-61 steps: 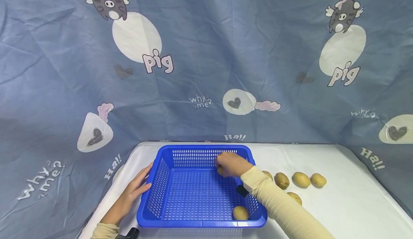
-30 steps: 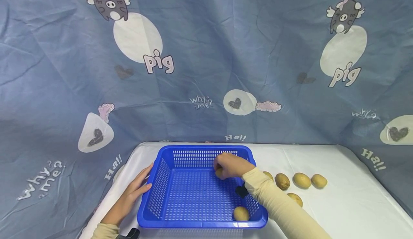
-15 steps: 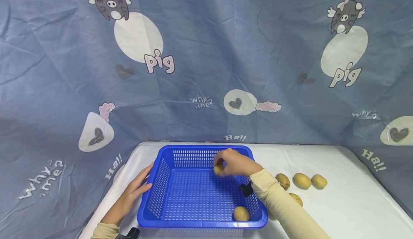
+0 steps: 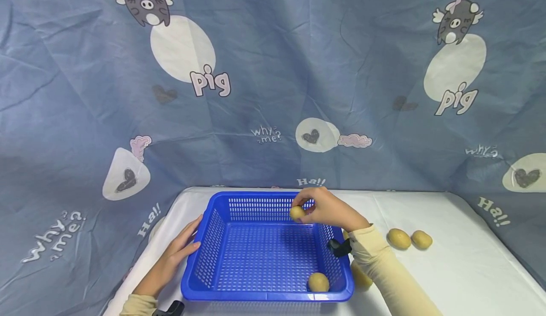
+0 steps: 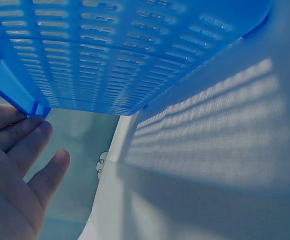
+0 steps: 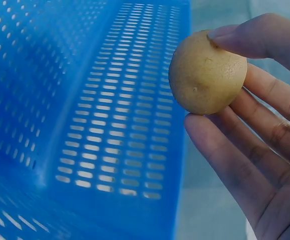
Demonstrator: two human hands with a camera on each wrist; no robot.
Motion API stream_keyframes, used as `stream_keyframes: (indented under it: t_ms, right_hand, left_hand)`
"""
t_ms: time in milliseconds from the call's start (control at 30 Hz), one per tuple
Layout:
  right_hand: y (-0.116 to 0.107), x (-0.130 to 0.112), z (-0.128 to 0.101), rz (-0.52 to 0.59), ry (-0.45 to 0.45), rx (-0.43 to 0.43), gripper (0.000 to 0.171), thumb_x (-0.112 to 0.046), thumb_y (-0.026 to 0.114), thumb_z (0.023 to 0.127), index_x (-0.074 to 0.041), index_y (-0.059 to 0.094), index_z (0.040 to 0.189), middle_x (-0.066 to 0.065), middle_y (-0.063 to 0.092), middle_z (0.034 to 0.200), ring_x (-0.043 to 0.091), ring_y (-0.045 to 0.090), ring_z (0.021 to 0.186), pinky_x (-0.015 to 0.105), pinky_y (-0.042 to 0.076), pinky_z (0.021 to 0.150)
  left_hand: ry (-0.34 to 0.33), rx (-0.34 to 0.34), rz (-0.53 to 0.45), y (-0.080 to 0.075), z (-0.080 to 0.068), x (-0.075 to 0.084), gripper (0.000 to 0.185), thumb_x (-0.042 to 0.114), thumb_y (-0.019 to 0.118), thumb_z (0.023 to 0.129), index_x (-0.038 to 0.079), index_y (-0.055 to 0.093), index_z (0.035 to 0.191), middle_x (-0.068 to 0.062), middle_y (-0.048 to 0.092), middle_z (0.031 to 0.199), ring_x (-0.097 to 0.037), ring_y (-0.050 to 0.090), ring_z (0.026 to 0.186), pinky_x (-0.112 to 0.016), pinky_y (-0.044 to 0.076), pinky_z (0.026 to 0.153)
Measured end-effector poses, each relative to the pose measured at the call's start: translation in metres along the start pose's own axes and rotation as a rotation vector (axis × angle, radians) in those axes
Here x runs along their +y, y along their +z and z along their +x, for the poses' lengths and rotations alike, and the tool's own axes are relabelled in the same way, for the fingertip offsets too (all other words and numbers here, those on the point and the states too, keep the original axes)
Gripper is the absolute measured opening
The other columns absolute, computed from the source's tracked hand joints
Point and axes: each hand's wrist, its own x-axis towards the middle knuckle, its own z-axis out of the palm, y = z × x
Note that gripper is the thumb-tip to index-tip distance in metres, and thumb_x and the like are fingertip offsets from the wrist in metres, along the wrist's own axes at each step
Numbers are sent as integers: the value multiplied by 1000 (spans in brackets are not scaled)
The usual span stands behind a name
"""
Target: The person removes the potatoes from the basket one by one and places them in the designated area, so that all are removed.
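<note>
A potato (image 4: 297, 213) is pinched between the thumb and fingers of my right hand (image 4: 326, 208), raised near the back right corner of the blue plastic basket (image 4: 266, 296). In the right wrist view, the fingertips hold that potato (image 6: 205, 75) beside the basket's slotted wall (image 6: 119, 100). Another potato (image 4: 318, 282) lies inside the basket at its front right corner. With fingers nearly straight, my left hand (image 4: 172, 254) touches the basket's left side. The left wrist view has the fingertips of the left hand (image 5: 22, 165) against the basket's rim.
On the white tabletop (image 4: 460, 268) to the right lie two potatoes, a left one (image 4: 399, 239) and a right one (image 4: 422, 239). Another potato (image 4: 361, 276) sits beside the basket, partly behind the right sleeve (image 4: 384, 259). A blue patterned cloth (image 4: 256, 93) hangs behind.
My right hand has lifted the potato off the basket's floor and moved it up and slightly right. Its forearm now covers some potatoes on the table. The left hand has stayed put.
</note>
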Motion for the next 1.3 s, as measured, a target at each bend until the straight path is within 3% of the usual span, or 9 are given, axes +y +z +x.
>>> stream_keyframes:
  t_ms: [333, 567, 800, 1033, 1300]
  right_hand:
    - [-18, 1, -22, 113, 65, 62, 29, -3, 82, 82, -13, 75, 108, 1, 75, 109, 19, 71, 102, 26, 63, 85]
    - [-27, 6, -40, 138, 67, 144, 30, -9, 85, 83, -17, 75, 110, 1, 75, 111, 21, 70, 105, 34, 64, 87]
    - [-32, 7, -57, 160, 91, 224, 29, -12, 86, 84, -22, 75, 109, -2, 74, 113, 15, 69, 109, 31, 64, 88]
    - [-38, 13, -78, 276, 84, 303, 28, -10, 84, 86, -14, 74, 112, 6, 73, 115, 8, 67, 110, 29, 63, 90]
    - [-39, 25, -105, 288, 119, 385, 30, -5, 84, 85, -6, 72, 113, 13, 72, 116, 1, 68, 108, 29, 63, 88]
  left_hand:
    - [-29, -8, 4, -1, 0, -3, 63, 11, 46, 105, 4, 26, 164, -29, 34, 163, 14, 38, 135, -6, 32, 109]
    - [-34, -11, -25, 0, 0, -1, 63, 12, 46, 105, 6, 26, 164, -29, 30, 165, 14, 35, 137, -5, 30, 110]
    - [-27, -16, -24, 0, -1, -1, 63, 12, 45, 105, 5, 25, 164, -30, 30, 164, 16, 34, 137, -4, 29, 110]
    - [-14, -9, 4, -1, -1, -1, 62, 11, 46, 105, 5, 26, 164, -28, 34, 163, 16, 36, 136, -5, 31, 110]
    - [-19, -7, -13, -1, 0, -1, 63, 11, 47, 104, 6, 27, 163, -28, 34, 163, 16, 37, 135, -6, 31, 109]
